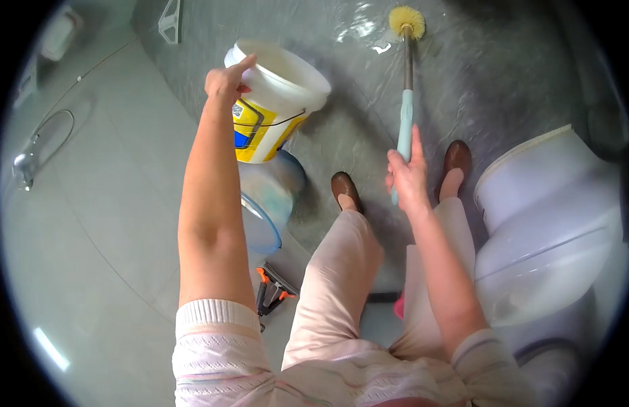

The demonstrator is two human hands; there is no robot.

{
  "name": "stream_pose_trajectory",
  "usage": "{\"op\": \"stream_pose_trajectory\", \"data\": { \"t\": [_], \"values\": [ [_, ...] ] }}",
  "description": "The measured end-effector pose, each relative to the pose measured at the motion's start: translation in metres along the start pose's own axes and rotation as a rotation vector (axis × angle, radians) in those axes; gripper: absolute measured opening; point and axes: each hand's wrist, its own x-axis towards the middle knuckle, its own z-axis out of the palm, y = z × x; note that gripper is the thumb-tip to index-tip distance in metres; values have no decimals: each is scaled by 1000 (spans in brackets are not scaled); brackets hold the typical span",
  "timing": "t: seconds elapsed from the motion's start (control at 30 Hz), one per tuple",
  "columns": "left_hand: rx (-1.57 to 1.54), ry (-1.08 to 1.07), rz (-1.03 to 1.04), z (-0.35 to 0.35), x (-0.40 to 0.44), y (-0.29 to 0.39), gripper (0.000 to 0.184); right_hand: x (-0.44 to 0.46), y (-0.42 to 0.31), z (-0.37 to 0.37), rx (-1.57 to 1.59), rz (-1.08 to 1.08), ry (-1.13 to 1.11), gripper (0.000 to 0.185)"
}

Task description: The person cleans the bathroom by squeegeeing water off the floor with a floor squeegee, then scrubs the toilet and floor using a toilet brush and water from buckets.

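My left hand (225, 84) grips the upper rim of a white plastic bucket (282, 92), which has a yellow and blue label and a thin wire handle. The bucket is tilted, its mouth facing up and away; its contents cannot be made out. In my right hand (409, 178) is a long-handled scrub brush (406, 112), held by its pale green grip. A round head of yellow bristles (406, 22) at its far end rests at the wet grey floor (368, 88).
Behind the bucket's base stands a translucent tub with a blue rim (276, 234). Near my left leg is an orange-and-black tool (272, 290). A white ceramic fixture (548, 210) stands at right. A metal shower head (24, 166) with a hose is at left.
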Motion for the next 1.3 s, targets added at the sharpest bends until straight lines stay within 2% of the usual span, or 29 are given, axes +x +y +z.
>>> {"op": "stream_pose_trajectory", "data": {
  "t": [0.17, 0.2, 0.3, 0.33, 0.47, 0.7, 0.83, 0.93, 1.03, 1.07, 1.17, 1.3],
  "values": [
    [-49, 1, 32, -4, -33, 5, 55, 10, -23, -34, -6, -19, 10, 69],
    [-52, -24, 28, -10, -46, 10, 50, 14, -28, -39, -17, -26, 9, 68],
    [-327, -21, -13, -19, -44, -13, 43, 18, -43, -52, -42, -18, -1, 68],
    [-409, -48, -17, -22, -46, -23, 35, 21, -44, -55, -44, -25, -4, 68],
    [-612, -105, -65, -19, -64, -43, 27, 32, -53, -69, -40, -33, -13, 69],
    [-938, -152, -54, -5, -64, -70, 22, 45, -70, -88, -99, -20, 7, 70],
    [-1199, -48, -160, -7, -55, -80, 28, 54, -71, -104, -107, -37, 16, 71],
    [-1398, -17, -272, -12, -34, -90, 40, 64, -63, -110, -146, -20, 34, 71],
    [-1472, 83, -293, -11, -17, -100, 43, 67, -60, -109, -182, -47, 29, 72],
    [-1538, -33, -261, -8, -8, -106, 54, 70, -62, -119, -188, -60, 27, 72],
    [-1592, 100, -308, 3, -6, -97, 54, 75, -66, -135, -206, -93, 30, 72],
    [-1616, 138, -196, -7, 57, -142, 51, 76, -49, -107, -231, -110, 34, 73]
  ]
}}
